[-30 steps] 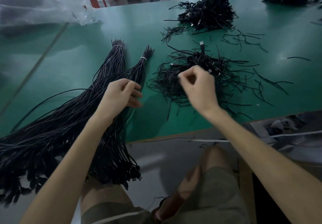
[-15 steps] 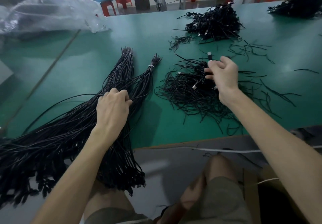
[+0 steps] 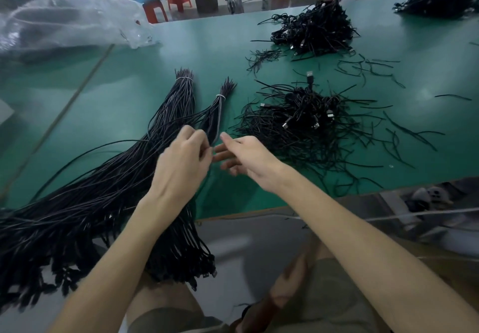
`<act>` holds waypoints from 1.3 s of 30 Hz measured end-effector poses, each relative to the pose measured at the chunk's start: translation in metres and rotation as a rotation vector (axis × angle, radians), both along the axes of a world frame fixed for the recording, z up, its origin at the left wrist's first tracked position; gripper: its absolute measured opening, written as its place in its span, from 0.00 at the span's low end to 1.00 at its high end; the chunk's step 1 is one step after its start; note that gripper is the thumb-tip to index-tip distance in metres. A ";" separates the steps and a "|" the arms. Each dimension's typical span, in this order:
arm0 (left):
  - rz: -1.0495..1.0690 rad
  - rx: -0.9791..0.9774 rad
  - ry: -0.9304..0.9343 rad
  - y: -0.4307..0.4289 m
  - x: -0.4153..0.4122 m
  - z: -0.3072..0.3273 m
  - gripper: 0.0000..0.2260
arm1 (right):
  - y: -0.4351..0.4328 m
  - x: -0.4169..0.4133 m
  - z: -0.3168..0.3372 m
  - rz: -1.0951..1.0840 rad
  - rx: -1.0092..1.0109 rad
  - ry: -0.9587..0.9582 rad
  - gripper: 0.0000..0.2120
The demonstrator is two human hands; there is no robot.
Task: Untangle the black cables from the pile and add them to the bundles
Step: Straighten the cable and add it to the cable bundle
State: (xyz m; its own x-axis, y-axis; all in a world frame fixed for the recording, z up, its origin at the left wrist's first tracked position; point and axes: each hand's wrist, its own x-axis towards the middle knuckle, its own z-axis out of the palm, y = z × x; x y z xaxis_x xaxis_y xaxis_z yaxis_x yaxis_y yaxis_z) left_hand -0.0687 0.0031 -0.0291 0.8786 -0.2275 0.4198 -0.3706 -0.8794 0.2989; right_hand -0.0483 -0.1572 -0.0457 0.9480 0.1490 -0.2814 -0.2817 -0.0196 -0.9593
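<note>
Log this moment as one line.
left hand: fingers curled above cable bundles, hold unclear | right hand: fingers straight, beside left hand | tangled cable pile: on green table, right of bundles

Single head-worn wide view, looking forward and down; close over the green table (image 3: 129,104)

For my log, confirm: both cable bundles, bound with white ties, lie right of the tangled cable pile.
Wrong side: the head view shows both cable bundles, bound with white ties, lying left of the tangled cable pile.
</note>
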 end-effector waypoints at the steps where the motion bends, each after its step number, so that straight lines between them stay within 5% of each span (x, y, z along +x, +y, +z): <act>1: -0.054 -0.003 0.053 -0.002 -0.002 -0.002 0.07 | 0.005 0.001 0.000 -0.009 -0.005 -0.002 0.18; 6: -0.165 -0.178 0.218 0.008 0.002 -0.009 0.08 | 0.014 -0.004 -0.004 -0.028 -0.246 -0.169 0.13; 10: -0.114 -0.429 0.522 0.020 0.022 -0.013 0.11 | 0.014 -0.012 -0.003 -0.126 -0.375 -0.376 0.11; 17: -0.071 -0.048 0.600 0.014 0.042 -0.006 0.11 | 0.028 -0.044 0.017 -0.066 -0.233 -0.708 0.09; 20: -0.040 -0.180 0.616 0.023 0.048 -0.008 0.13 | 0.039 -0.057 0.029 -0.085 -0.089 -0.793 0.09; 26: -0.212 -0.458 0.736 0.031 0.049 -0.024 0.11 | 0.011 -0.037 0.053 -0.399 0.292 -0.620 0.10; 33: -0.331 -0.387 0.813 0.039 0.042 -0.020 0.35 | -0.048 -0.003 0.055 -0.787 0.534 -0.345 0.10; 39: -0.439 -0.332 0.830 0.043 0.033 -0.011 0.28 | -0.064 0.007 0.047 -0.872 0.546 -0.313 0.11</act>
